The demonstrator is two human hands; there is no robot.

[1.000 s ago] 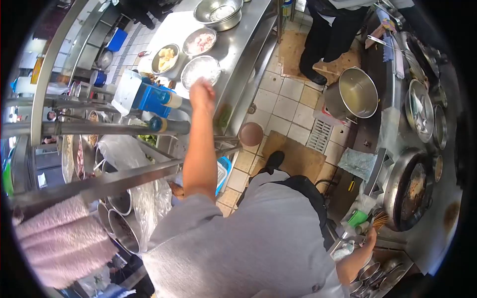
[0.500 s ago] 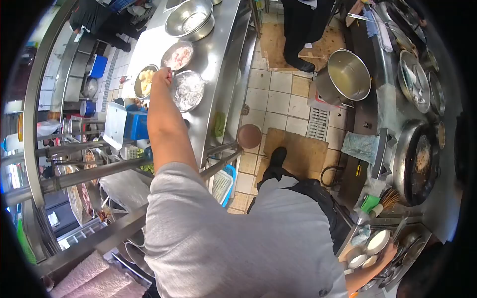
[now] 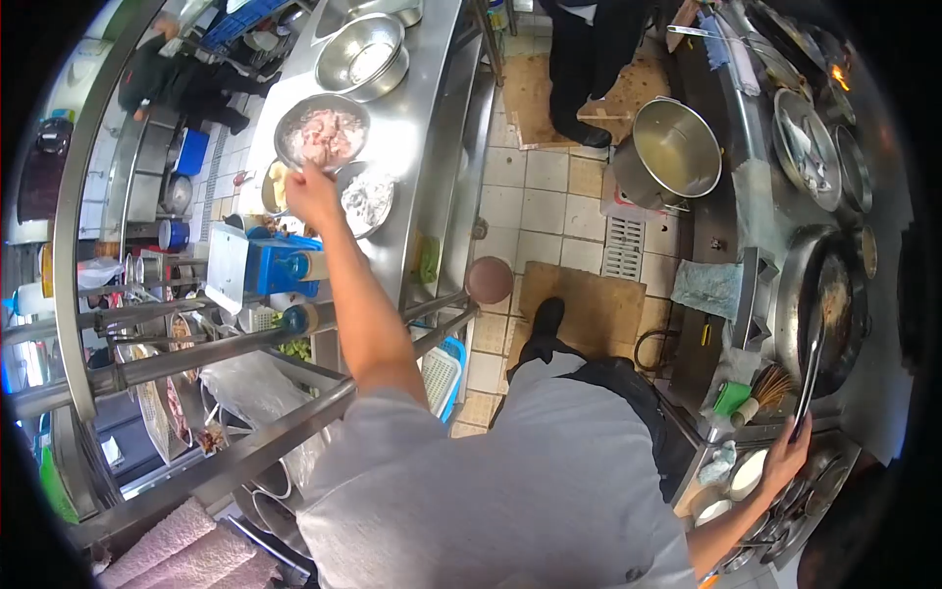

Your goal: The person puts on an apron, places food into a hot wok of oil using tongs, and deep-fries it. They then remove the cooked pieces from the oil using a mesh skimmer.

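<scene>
Round metal bowl [image 3: 290, 122] lifted, lumpy pink pieces [image 3: 328, 134]

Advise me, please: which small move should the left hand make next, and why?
Probably it should carry the meat bowl toward the wok: the left hand grips the bowl's near rim, while the right hand holds a long tool that points to the wok.

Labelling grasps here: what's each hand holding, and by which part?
Left hand: the metal bowl of pinkish pieces, by its near rim. Right hand: a long metal utensil, by the end nearest the person.
</scene>
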